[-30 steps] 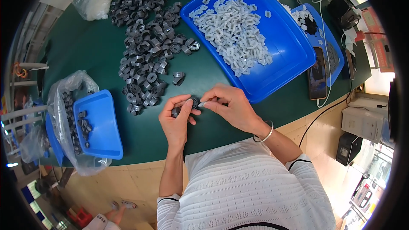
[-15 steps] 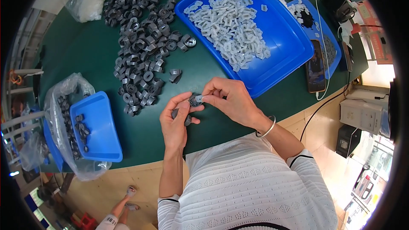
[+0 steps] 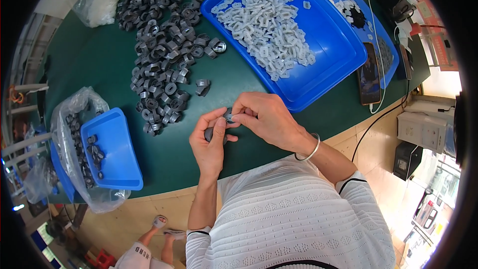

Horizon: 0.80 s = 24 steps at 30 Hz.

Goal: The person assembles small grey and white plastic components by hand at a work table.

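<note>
My left hand [image 3: 209, 144] is closed around dark grey plastic rings, with one grey ring [image 3: 228, 114] held up at the fingertips and a second grey ring [image 3: 209, 134] tucked against the palm. Thumb and forefinger of my right hand [image 3: 271, 118] pinch at the raised ring, pressing a small whitish plastic piece mostly hidden by the fingers. Ahead and to the left spreads a heap of similar grey rings [image 3: 162, 65]. A large blue tray [image 3: 338, 65] beyond my right hand holds a pile of translucent white plastic pieces [image 3: 269, 32].
At the left, a small blue tray [image 3: 122, 152] with a few dark parts sits by a clear plastic bag [image 3: 64, 114]. A phone [image 3: 369, 77] with a white cable lies right of the large tray, beside another blue tray [image 3: 393, 65]. Behind the table a person's legs [image 3: 149, 236] show.
The white piece has gone from showing between my right fingertips to being mostly hidden at the grey ring. Both hands have come slightly closer together. The person's legs have shifted.
</note>
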Available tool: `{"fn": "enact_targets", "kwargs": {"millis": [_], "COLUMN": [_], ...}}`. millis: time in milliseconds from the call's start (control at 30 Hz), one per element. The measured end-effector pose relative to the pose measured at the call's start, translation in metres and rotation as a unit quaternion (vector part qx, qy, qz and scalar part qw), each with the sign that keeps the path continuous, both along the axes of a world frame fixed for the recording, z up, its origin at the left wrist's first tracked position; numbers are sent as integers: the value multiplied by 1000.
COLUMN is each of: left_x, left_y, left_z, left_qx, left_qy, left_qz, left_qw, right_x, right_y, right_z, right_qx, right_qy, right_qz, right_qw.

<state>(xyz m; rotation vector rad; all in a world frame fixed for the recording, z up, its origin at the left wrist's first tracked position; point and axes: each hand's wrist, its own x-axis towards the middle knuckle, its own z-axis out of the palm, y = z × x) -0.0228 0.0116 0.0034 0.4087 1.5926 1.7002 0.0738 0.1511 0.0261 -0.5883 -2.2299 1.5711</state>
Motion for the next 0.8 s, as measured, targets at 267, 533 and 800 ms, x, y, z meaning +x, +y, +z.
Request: {"fn": "enact_targets", "kwargs": {"millis": [267, 533, 800], "left_x": [12, 18, 25], "left_y": [2, 2, -1], "left_z": [-3, -9, -2], "left_qx": [30, 64, 54], "left_qy": [11, 27, 138], "left_qz": [40, 53, 71], "left_qw": [999, 996, 986], "right_x": [-4, -4, -4], "right_y": [2, -4, -9], "right_z": [-6, -27, -33], "right_qx": [-106, -357, -467], "right_qy": [-12, 29, 71], "right_qz": [11, 25, 39], "right_qw": [994, 933, 880]}}
